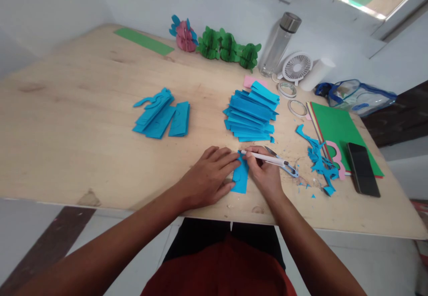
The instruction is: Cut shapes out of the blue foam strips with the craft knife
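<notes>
A small folded strip of blue paper (240, 181) lies near the table's front edge, with a faint curved line on it. My left hand (207, 178) rests flat on the table with fingers stretched out, its fingertips over the strip's left side. Pinched in my right hand (265, 175) is a white pen (262, 156), its tip at the strip's upper end. Scissors with pale blue handles (291, 170) lie partly behind the pen and right hand. Farther back is a pile of folded blue paper strips (252, 111); more folded blue pieces (157, 117) lie to the left.
Blue paper scraps (321, 160), a black phone (363, 169) and green sheets (341, 124) lie at right. Along the wall stand green paper figures (228, 47), a pink paper figure (185, 36), a glass bottle (279, 44) and a white fan (297, 67). Tape rolls (297, 108) lie nearby.
</notes>
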Tool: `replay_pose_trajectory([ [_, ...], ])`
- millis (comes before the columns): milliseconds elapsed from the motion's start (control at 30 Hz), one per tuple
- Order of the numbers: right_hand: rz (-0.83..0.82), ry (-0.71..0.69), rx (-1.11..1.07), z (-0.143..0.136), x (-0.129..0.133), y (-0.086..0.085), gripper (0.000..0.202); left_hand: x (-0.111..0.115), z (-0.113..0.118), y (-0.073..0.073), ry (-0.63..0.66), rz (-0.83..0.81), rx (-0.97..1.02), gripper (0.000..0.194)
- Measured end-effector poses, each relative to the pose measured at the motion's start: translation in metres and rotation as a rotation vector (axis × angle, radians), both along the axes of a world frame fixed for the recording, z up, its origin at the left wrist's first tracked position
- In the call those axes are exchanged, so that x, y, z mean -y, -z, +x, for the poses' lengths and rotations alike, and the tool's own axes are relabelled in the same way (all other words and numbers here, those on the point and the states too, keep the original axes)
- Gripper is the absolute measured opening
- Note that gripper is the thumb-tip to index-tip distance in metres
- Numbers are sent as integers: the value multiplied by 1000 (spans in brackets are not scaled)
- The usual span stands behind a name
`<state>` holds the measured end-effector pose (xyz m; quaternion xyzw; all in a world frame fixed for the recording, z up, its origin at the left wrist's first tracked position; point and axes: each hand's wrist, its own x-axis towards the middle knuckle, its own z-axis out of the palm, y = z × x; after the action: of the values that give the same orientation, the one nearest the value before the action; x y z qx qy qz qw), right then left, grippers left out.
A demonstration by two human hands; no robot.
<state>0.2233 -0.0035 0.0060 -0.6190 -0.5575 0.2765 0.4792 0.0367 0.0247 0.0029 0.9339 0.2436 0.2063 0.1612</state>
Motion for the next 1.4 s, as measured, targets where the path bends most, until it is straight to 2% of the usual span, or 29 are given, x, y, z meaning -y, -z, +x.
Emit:
replay_pose_trajectory([
  [467,14,17,-102,3,0,4,13,-1,0,0,6,2,-6,41],
  [1400,1,6,129,5,9,-1,16,0,1,0,9,11,-23,46],
])
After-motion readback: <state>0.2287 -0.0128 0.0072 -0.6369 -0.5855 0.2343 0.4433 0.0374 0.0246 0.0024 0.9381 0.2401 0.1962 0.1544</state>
